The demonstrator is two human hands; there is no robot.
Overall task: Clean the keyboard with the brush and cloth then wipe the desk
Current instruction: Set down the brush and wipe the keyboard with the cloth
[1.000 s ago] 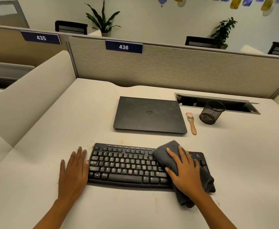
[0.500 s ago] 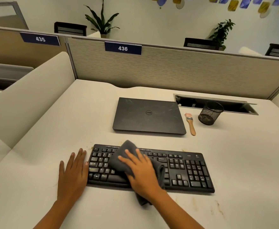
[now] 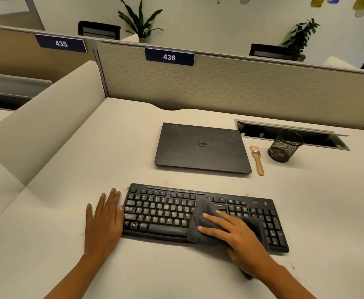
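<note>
A black keyboard (image 3: pixel 163 212) lies across the front of the cream desk (image 3: pixel 68 212). My right hand (image 3: pixel 239 238) presses a dark grey cloth (image 3: pixel 202 214) flat onto the keys right of the keyboard's middle, fingers straight and pointing left. My left hand (image 3: pixel 103 221) rests flat on the desk against the keyboard's left end. A small wooden-handled brush (image 3: pixel 257 159) lies behind, between the laptop and the mesh cup. Part of the cloth is hidden under my right hand.
A shut dark laptop (image 3: pixel 202 147) lies behind the keyboard. A black mesh pen cup (image 3: pixel 284 145) stands at the back right, in front of an open cable slot (image 3: pixel 336 141). Partition walls bound the desk at the back and left. Small brownish stains mark the desk near the keyboard.
My right hand slid the cloth from the keyboard's right end to its left part, then back to right of the middle. My left hand stayed put.
</note>
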